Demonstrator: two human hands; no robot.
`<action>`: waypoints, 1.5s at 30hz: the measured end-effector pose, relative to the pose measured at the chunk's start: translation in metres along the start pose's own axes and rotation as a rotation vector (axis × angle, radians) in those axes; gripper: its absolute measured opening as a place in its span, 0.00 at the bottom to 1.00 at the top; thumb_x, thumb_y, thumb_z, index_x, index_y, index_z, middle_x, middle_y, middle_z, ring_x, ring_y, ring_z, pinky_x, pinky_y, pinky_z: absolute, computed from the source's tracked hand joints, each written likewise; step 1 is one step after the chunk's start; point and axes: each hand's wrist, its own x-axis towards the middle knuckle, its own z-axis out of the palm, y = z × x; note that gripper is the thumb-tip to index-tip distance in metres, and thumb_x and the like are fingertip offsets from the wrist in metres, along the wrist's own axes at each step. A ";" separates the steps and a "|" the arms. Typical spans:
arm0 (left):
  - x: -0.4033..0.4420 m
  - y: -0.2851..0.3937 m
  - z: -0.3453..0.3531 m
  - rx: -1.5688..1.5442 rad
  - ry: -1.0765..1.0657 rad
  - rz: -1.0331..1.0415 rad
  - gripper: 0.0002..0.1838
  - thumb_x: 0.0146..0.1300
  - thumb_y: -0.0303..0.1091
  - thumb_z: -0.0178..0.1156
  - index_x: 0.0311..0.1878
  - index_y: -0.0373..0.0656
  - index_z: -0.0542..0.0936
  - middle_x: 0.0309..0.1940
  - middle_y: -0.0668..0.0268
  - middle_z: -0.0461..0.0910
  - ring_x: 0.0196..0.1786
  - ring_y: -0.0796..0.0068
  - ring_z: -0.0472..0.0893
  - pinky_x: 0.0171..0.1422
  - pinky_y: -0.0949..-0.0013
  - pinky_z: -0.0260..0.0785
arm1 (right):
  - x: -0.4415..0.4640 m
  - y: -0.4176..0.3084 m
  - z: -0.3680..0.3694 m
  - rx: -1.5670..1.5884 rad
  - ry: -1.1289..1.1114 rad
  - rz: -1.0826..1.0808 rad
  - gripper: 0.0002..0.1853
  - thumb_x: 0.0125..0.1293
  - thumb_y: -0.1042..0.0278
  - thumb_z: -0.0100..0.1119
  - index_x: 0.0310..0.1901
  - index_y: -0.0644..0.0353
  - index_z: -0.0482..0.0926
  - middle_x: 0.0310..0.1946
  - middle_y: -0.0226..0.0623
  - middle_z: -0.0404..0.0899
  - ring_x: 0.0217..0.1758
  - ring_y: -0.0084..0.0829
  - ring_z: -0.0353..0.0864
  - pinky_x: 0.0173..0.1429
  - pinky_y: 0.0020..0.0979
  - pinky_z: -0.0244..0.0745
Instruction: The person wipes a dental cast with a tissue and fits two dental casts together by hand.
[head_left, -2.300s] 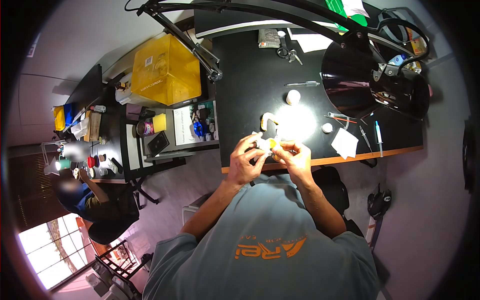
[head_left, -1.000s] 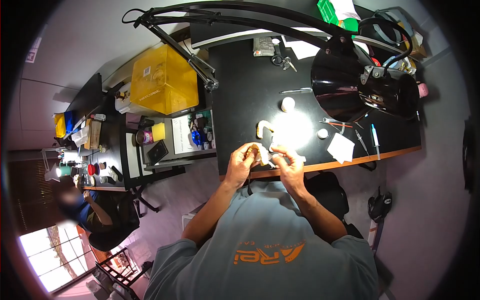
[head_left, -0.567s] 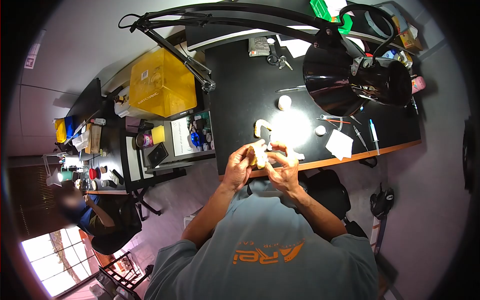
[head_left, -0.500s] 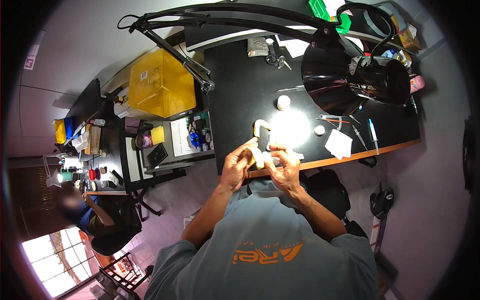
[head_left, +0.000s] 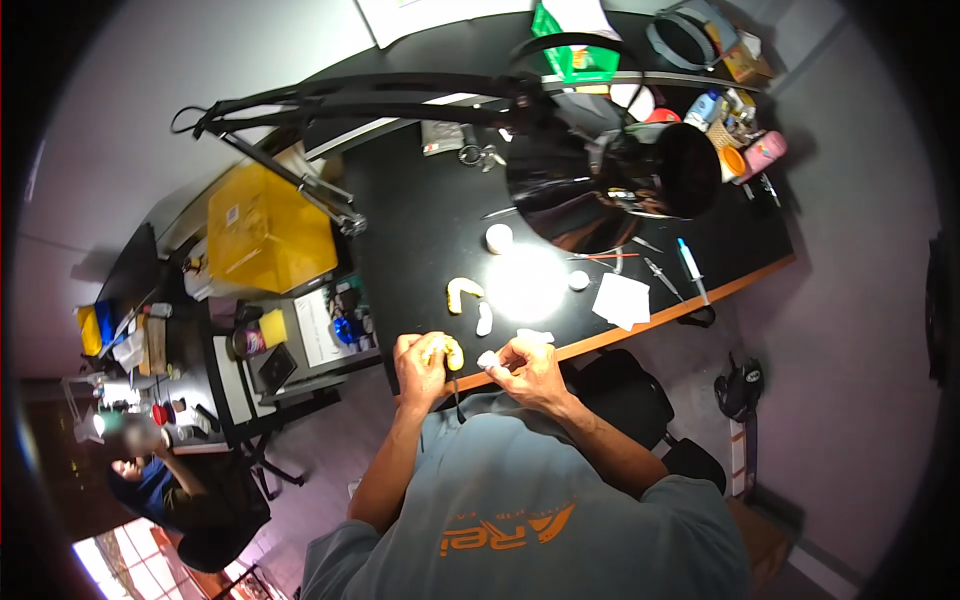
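Observation:
My left hand (head_left: 421,372) is closed around a yellow arch-shaped piece (head_left: 453,354), which looks like a dental model, at the desk's front edge. To its right, my right hand (head_left: 532,374) pinches a small white piece (head_left: 487,360) between thumb and fingertips; its exact kind is too small to tell. The two hands are apart. Beyond them on the black desk lies another yellow arch-shaped piece (head_left: 463,292), with a white elongated piece (head_left: 484,319) close by. A whitish item (head_left: 536,336) rests just behind my right hand, partly hidden by it.
A black desk lamp (head_left: 610,180) overhangs the desk (head_left: 410,220) and lights a bright patch. White paper (head_left: 622,300), a syringe (head_left: 692,270) and a round white container (head_left: 499,238) lie on the desktop. A yellow box (head_left: 265,230) stands left. Another person (head_left: 165,490) sits far left.
My hands have moved apart, the yellow piece staying in the left and the white piece coming away in the right. The head view has shifted, so the desk appears further left.

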 end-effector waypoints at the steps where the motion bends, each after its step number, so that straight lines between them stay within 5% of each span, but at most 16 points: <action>1: 0.002 0.003 0.002 -0.053 0.022 -0.038 0.12 0.59 0.22 0.69 0.47 0.44 0.90 0.40 0.59 0.81 0.47 0.58 0.81 0.57 0.58 0.75 | 0.000 0.002 -0.008 -0.029 0.007 0.030 0.10 0.60 0.67 0.77 0.33 0.64 0.85 0.29 0.38 0.88 0.30 0.27 0.88 0.39 0.29 0.83; 6: 0.005 -0.012 0.018 0.045 0.056 -0.135 0.12 0.60 0.22 0.68 0.46 0.44 0.89 0.42 0.59 0.82 0.49 0.56 0.82 0.58 0.57 0.75 | -0.004 0.026 -0.046 0.072 0.171 -0.003 0.10 0.64 0.68 0.74 0.44 0.61 0.89 0.31 0.37 0.89 0.33 0.24 0.88 0.40 0.27 0.82; 10: 0.002 -0.013 0.033 0.080 0.134 -0.184 0.11 0.61 0.24 0.68 0.46 0.46 0.89 0.42 0.59 0.82 0.49 0.56 0.83 0.56 0.55 0.76 | -0.003 0.052 -0.098 0.041 0.227 0.146 0.07 0.67 0.68 0.71 0.41 0.63 0.88 0.26 0.34 0.87 0.31 0.23 0.88 0.39 0.27 0.81; 16: 0.004 -0.012 0.056 0.066 0.264 -0.260 0.10 0.63 0.24 0.69 0.47 0.42 0.90 0.40 0.60 0.82 0.40 0.64 0.84 0.48 0.63 0.78 | 0.030 0.059 -0.172 -0.031 0.211 0.102 0.06 0.60 0.80 0.68 0.39 0.64 0.84 0.33 0.37 0.88 0.35 0.27 0.91 0.42 0.28 0.84; 17: 0.007 -0.004 0.055 0.040 0.274 -0.294 0.11 0.62 0.24 0.69 0.48 0.41 0.90 0.40 0.60 0.82 0.39 0.65 0.83 0.47 0.64 0.77 | 0.041 0.042 -0.185 -0.289 0.177 0.154 0.09 0.58 0.77 0.71 0.40 0.63 0.84 0.34 0.40 0.88 0.36 0.34 0.91 0.43 0.32 0.84; 20: 0.005 0.003 0.057 0.028 0.313 -0.302 0.13 0.60 0.25 0.71 0.49 0.40 0.90 0.39 0.62 0.83 0.36 0.68 0.80 0.45 0.65 0.76 | 0.079 0.063 -0.197 -0.301 0.212 -0.182 0.09 0.57 0.72 0.74 0.38 0.59 0.84 0.35 0.41 0.87 0.37 0.40 0.90 0.43 0.37 0.83; 23: 0.002 -0.003 0.061 0.033 0.380 -0.273 0.17 0.57 0.25 0.73 0.52 0.40 0.89 0.39 0.63 0.83 0.35 0.68 0.79 0.45 0.65 0.75 | 0.114 0.087 -0.189 -0.373 0.096 -0.123 0.10 0.56 0.69 0.75 0.36 0.62 0.84 0.30 0.39 0.87 0.35 0.43 0.90 0.44 0.39 0.83; 26: -0.009 0.015 0.057 0.036 0.556 -0.267 0.25 0.56 0.27 0.76 0.60 0.42 0.86 0.46 0.61 0.81 0.41 0.67 0.78 0.47 0.65 0.74 | 0.125 0.071 -0.180 -0.304 -0.162 -0.009 0.09 0.65 0.67 0.71 0.43 0.62 0.85 0.32 0.34 0.87 0.36 0.32 0.87 0.45 0.32 0.82; 29: -0.038 0.042 0.044 0.003 0.749 -0.436 0.23 0.60 0.28 0.74 0.60 0.42 0.85 0.47 0.62 0.79 0.41 0.69 0.76 0.45 0.67 0.72 | 0.128 0.060 -0.161 -0.084 -0.421 0.123 0.09 0.73 0.66 0.66 0.49 0.61 0.85 0.34 0.29 0.87 0.36 0.20 0.85 0.47 0.25 0.81; 31: -0.068 0.052 0.034 0.033 0.910 -0.465 0.18 0.65 0.30 0.71 0.59 0.43 0.85 0.46 0.65 0.78 0.38 0.73 0.74 0.40 0.68 0.68 | 0.133 0.080 -0.144 -0.102 -0.480 -0.082 0.06 0.70 0.70 0.66 0.39 0.65 0.84 0.30 0.33 0.85 0.31 0.20 0.83 0.38 0.26 0.81; 35: -0.149 0.025 0.055 -0.067 1.112 -0.739 0.12 0.65 0.29 0.70 0.51 0.45 0.86 0.41 0.67 0.77 0.30 0.79 0.72 0.35 0.70 0.66 | 0.127 0.028 -0.109 -0.086 -0.571 -0.061 0.04 0.67 0.76 0.64 0.39 0.68 0.85 0.31 0.37 0.88 0.29 0.23 0.84 0.36 0.27 0.81; 37: -0.210 -0.037 0.113 -0.208 1.057 -0.882 0.09 0.66 0.33 0.71 0.47 0.44 0.86 0.33 0.68 0.77 0.28 0.80 0.72 0.33 0.71 0.66 | 0.129 0.026 -0.098 -0.126 -0.582 -0.081 0.04 0.66 0.79 0.64 0.40 0.69 0.86 0.32 0.39 0.89 0.33 0.24 0.86 0.41 0.27 0.81; 39: -0.238 -0.049 0.125 -0.968 0.753 -1.427 0.09 0.67 0.38 0.69 0.43 0.44 0.86 0.27 0.68 0.77 0.27 0.82 0.73 0.33 0.73 0.67 | 0.132 0.028 -0.087 -0.226 -0.531 -0.076 0.06 0.66 0.79 0.63 0.42 0.69 0.86 0.32 0.35 0.88 0.33 0.22 0.84 0.43 0.26 0.78; 41: -0.261 -0.068 0.152 -1.040 0.418 -1.471 0.14 0.68 0.43 0.68 0.45 0.41 0.88 0.35 0.62 0.85 0.35 0.76 0.83 0.41 0.69 0.75 | 0.131 0.022 -0.073 -0.196 -0.517 -0.024 0.08 0.65 0.79 0.63 0.45 0.68 0.86 0.31 0.31 0.86 0.32 0.19 0.80 0.42 0.23 0.74; 42: -0.270 -0.086 0.175 -0.646 0.183 -1.365 0.19 0.67 0.45 0.67 0.50 0.40 0.88 0.48 0.54 0.89 0.49 0.61 0.88 0.55 0.61 0.80 | 0.127 0.015 -0.065 -0.074 -0.524 0.069 0.10 0.64 0.79 0.63 0.46 0.68 0.86 0.31 0.30 0.86 0.32 0.19 0.78 0.41 0.22 0.72; 45: -0.264 -0.096 0.139 -0.284 -0.115 -1.247 0.22 0.66 0.48 0.65 0.54 0.41 0.88 0.56 0.49 0.86 0.61 0.48 0.85 0.66 0.53 0.76 | 0.104 -0.010 -0.054 0.254 -0.523 0.449 0.10 0.63 0.76 0.59 0.43 0.69 0.85 0.33 0.34 0.85 0.28 0.22 0.75 0.36 0.24 0.70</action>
